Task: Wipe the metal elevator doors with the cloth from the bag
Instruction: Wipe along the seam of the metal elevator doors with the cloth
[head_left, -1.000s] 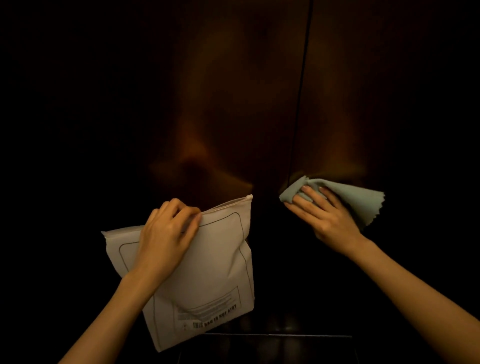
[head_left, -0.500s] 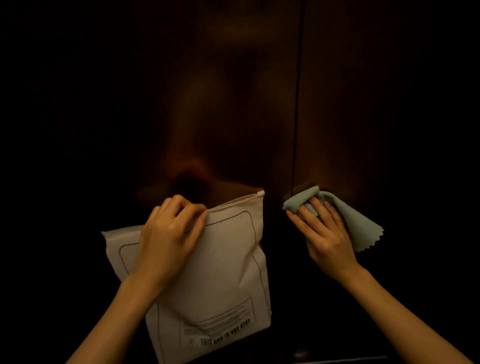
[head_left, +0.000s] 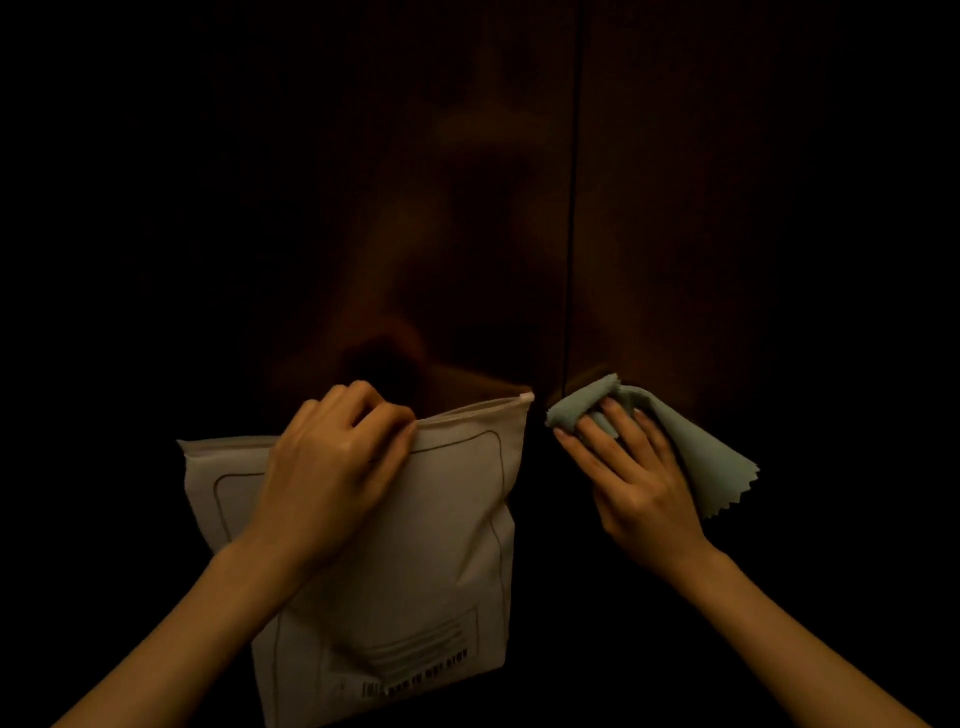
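The dark metal elevator doors (head_left: 467, 208) fill the view, very dimly lit, with their centre seam (head_left: 574, 208) running down right of the middle. My right hand (head_left: 631, 470) presses a pale green cloth (head_left: 711, 457) flat against the door just right of the seam, fingers spread over it; the cloth's zigzag edge hangs free to the right. My left hand (head_left: 332, 462) grips the top edge of a white zip bag (head_left: 415, 571) with printed lines and text, held upright in front of the left door.
A faint reflection of the person shows in the left door panel (head_left: 415, 291). Everything around the doors is too dark to make out.
The right hand with the cloth has slid down the door near the seam. The bag and left hand have shifted slightly down in view. The floor edge has left the view.
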